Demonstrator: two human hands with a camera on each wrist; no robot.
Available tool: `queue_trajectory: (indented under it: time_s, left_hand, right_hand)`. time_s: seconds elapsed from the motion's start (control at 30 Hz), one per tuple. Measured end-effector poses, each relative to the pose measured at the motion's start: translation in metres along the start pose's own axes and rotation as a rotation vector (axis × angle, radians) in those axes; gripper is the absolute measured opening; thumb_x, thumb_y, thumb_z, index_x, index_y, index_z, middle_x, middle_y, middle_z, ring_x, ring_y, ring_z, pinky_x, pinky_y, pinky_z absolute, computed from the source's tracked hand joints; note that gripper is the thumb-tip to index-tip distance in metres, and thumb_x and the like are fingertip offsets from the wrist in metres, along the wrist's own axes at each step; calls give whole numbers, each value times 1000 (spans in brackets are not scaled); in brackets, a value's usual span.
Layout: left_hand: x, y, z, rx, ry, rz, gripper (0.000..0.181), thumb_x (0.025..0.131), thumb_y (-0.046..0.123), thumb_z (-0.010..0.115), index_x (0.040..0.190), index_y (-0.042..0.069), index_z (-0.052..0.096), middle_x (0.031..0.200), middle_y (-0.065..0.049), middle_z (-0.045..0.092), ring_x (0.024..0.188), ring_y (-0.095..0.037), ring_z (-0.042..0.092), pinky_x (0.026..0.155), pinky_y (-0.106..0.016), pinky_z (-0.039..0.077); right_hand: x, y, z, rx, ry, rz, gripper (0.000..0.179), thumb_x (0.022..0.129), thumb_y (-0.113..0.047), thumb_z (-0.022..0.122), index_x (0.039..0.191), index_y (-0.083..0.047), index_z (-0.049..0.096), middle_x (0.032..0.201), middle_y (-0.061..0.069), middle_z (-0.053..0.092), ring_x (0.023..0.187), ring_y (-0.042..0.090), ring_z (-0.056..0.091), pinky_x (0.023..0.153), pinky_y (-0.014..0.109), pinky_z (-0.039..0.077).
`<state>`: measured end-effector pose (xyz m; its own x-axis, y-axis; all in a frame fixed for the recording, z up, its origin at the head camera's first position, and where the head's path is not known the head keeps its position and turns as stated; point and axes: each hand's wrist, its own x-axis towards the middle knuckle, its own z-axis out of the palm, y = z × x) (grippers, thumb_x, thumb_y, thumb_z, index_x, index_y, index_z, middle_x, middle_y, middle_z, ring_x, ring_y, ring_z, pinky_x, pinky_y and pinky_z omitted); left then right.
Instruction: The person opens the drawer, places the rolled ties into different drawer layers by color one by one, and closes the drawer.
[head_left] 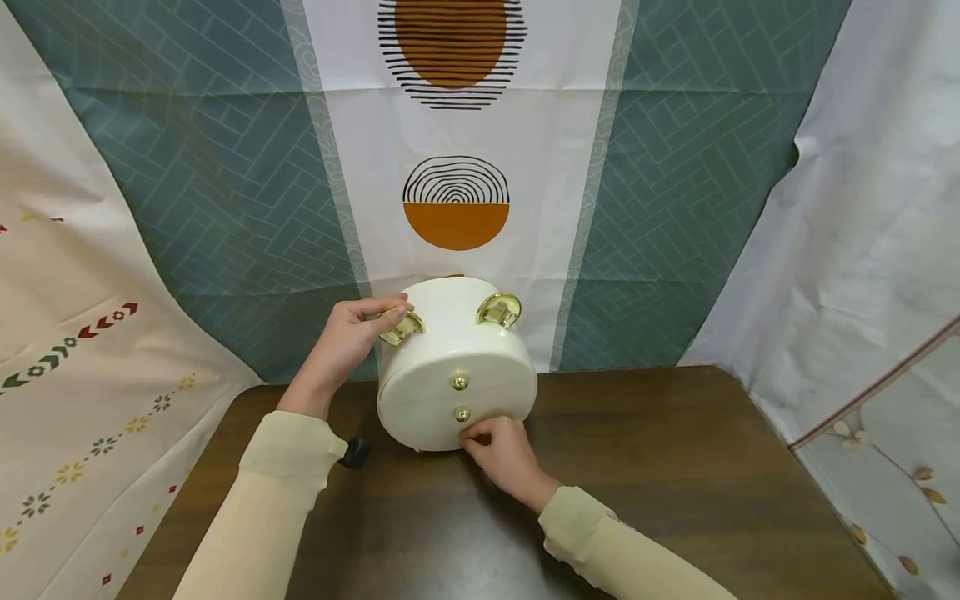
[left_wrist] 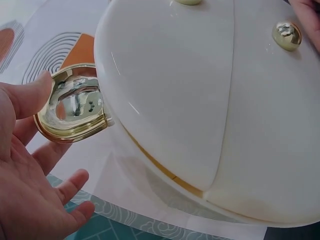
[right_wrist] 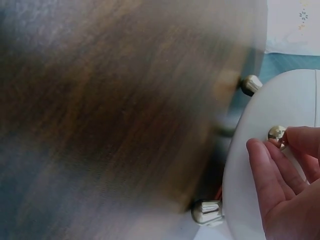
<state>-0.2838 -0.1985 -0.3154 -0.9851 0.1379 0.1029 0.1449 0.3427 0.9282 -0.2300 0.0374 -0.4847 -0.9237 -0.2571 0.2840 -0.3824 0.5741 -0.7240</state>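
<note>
A white, rounded case (head_left: 442, 400) with gold fittings stands on the dark table. Two gold ear-shaped pieces rise from its top. My left hand (head_left: 352, 337) pinches the left gold ear (left_wrist: 75, 110), thumb in front and fingers behind, with the other fingers spread. Gold knobs line the case's front: the upper knob (head_left: 460, 381) and the middle knob (head_left: 462, 414) are uncovered. Low on the front, my right hand (head_left: 502, 454) pinches a further gold knob (right_wrist: 276, 133), partly hidden by the fingertips. The right gold ear (head_left: 500, 310) is untouched.
The wooden table (head_left: 637, 467) extends to both sides of the case. A patterned cloth (head_left: 465, 125) hangs right behind it, with pale curtains at left and right. Gold feet (right_wrist: 207, 213) support the case. A seam crosses the front between the two uncovered knobs.
</note>
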Motion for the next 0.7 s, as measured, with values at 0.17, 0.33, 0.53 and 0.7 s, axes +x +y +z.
queue_trajectory:
  time_s: [0.17, 0.33, 0.53, 0.7]
  left_hand:
    - [0, -2, 2, 1, 10, 8, 42, 85, 44, 65, 117, 16, 68, 137, -1, 54, 137, -19, 36, 114, -50, 22]
    - [-3, -2, 5, 8, 35, 8, 43, 85, 45, 64, 116, 15, 68, 135, -3, 56, 134, -20, 40, 113, -49, 26]
    - [-6, -2, 12, -5, 78, 7, 42, 86, 44, 63, 119, 17, 66, 130, -4, 59, 129, -19, 45, 109, -46, 33]
    - [-11, -7, 13, 56, 124, 1, 54, 85, 55, 59, 132, 28, 55, 144, 0, 45, 138, -22, 31, 109, -55, 30]
  right_hand:
    - [0, -1, 1, -1, -8, -1, 5, 81, -20, 73, 82, -20, 78, 81, -11, 73, 80, 4, 65, 69, 19, 51]
    - [1, 0, 0, -10, -43, -22, 6, 81, -21, 73, 82, -18, 78, 82, -10, 73, 80, 3, 65, 69, 18, 51]
    - [6, 5, -17, 55, -234, -51, 13, 85, -21, 69, 93, -15, 77, 91, -6, 74, 88, 4, 66, 75, 20, 52]
    - [12, 7, -52, 28, -461, -68, 17, 85, -21, 69, 101, -16, 75, 97, -4, 73, 87, 1, 63, 71, 19, 51]
